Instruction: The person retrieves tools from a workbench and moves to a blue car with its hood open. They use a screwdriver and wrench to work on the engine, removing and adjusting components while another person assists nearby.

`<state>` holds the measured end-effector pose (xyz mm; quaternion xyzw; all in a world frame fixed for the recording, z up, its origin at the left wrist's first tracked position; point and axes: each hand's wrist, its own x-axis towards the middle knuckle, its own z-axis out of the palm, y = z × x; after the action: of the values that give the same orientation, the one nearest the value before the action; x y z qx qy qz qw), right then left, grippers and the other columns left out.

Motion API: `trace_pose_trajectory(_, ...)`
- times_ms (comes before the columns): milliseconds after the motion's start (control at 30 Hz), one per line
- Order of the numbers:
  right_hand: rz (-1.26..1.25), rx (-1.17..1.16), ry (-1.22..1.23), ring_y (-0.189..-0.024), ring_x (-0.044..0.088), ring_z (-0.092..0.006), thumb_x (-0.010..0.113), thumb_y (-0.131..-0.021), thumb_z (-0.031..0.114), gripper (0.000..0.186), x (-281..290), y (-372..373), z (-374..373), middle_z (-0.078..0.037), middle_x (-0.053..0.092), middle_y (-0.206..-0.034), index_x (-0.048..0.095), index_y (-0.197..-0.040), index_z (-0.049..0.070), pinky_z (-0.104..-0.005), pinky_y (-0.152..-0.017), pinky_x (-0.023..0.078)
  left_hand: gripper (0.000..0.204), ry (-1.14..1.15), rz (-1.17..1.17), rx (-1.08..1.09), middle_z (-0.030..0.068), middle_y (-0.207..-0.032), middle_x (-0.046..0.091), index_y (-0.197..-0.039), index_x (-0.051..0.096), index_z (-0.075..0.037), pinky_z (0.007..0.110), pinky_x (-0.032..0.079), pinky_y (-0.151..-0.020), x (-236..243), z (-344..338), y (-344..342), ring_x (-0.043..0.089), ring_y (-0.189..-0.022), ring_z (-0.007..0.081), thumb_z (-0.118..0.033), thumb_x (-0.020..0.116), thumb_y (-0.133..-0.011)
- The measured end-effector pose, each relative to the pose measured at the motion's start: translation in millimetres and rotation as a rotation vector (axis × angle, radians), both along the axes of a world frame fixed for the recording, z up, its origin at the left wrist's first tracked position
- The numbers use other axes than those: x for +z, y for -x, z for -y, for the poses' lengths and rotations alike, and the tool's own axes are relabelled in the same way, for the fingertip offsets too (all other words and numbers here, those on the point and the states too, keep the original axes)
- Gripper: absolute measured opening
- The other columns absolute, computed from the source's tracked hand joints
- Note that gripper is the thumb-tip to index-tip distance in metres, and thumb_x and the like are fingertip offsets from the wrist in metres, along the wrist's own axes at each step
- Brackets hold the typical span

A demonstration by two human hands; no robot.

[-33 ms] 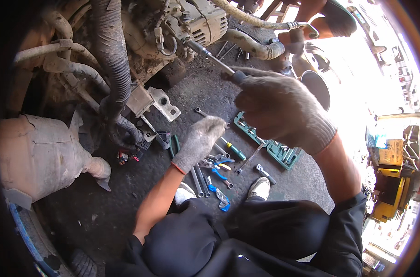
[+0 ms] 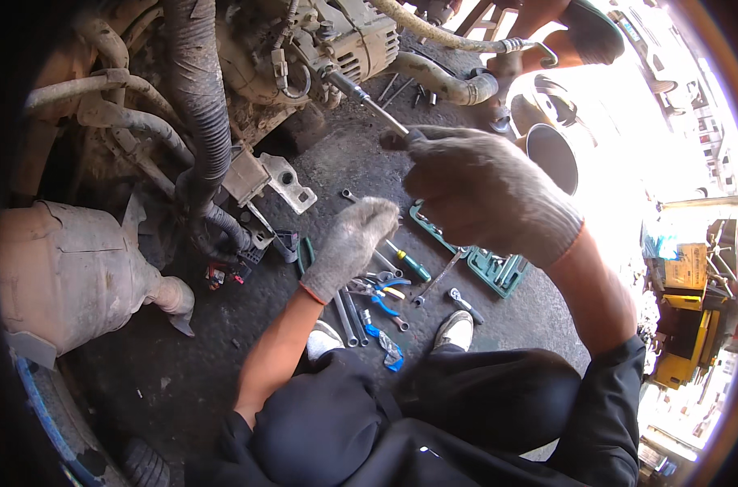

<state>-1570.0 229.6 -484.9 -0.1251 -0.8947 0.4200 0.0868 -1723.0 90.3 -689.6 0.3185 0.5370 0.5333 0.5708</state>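
— Gripping that long steel extension driver [image 2: 367, 101], is your gloved right hand [image 2: 486, 199] closed round its handle?

— Yes, and its socket end sits on the grey ribbed alternator [image 2: 361, 40], so you're mid-job there.

— And your left hand [image 2: 348, 247]?

— Curled loosely above the scattered tools on the floor [image 2: 389, 284]; whether it's holding anything, I can't tell.

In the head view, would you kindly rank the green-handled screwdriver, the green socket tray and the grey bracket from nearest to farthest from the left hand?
1. Green-handled screwdriver, just right of the left hand.
2. Grey bracket, up and left of it.
3. Green socket tray, farther right, under the right forearm.
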Motion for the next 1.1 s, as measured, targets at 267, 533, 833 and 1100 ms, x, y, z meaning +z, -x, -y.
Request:
trace_pose_trajectory(267, -0.142, 0.103, -0.463, -0.093, 0.07, -0.0423, 0.072, -0.083, 0.003, 0.033, -2, 23, -7, -0.02, 0.071, -0.096, 0.068, -0.116, 0.0, -0.0475, -0.079, 0.059, 0.043, -0.425, 0.885, -0.07, 0.0146, -0.131, 0.069, -0.145, 0.055, -0.003, 0.044, 0.06, -0.1, 115, -55, 19, 0.071, -0.117, 0.0256, -0.034, 0.044, -0.117)
trace_pose_trajectory(533, 0.218, 0.119, -0.765, -0.114, 0.065, -0.0408, 0.071, -0.085, -0.002, 0.043, 13, 18, 4, -0.024, 0.066, -0.118, 0.066, -0.128, -0.005, -0.0466, -0.096, 0.056, 0.034, -0.327, 0.933, 0.147, 0.0174, -0.115, 0.073, -0.123, 0.062, 0.001, 0.04, 0.062, -0.097, 137, -71, -1, 0.073, -0.106, 0.0259, -0.027, 0.044, -0.117)
trace_pose_trajectory(833, 0.535, 0.141, -1.08, -0.109, 0.07, -0.0309, 0.065, -0.094, 0.004, 0.038, 21, 32, 20, -0.018, 0.067, -0.118, 0.062, -0.132, 0.0, -0.04, -0.091, 0.061, 0.031, -0.413, 1.017, 0.106, 0.0095, -0.109, 0.074, -0.124, 0.065, -0.005, 0.029, 0.064, -0.089, 129, -74, 0, 0.073, -0.099, 0.0161, -0.023, 0.041, -0.117)
trace_pose_trajectory(1100, -0.038, -0.375, -0.107, -0.09, 0.072, -0.0346, 0.069, -0.099, 0.014, 0.026, -63, -105, 33, -0.019, 0.071, -0.1, 0.064, -0.121, -0.001, -0.0453, -0.078, 0.06, 0.036, -0.593, 1.168, -0.245, 0.035, -0.133, 0.065, -0.123, 0.063, 0.011, 0.066, 0.046, -0.118, 90, -86, 39, 0.063, -0.13, 0.0459, -0.02, 0.045, -0.114)
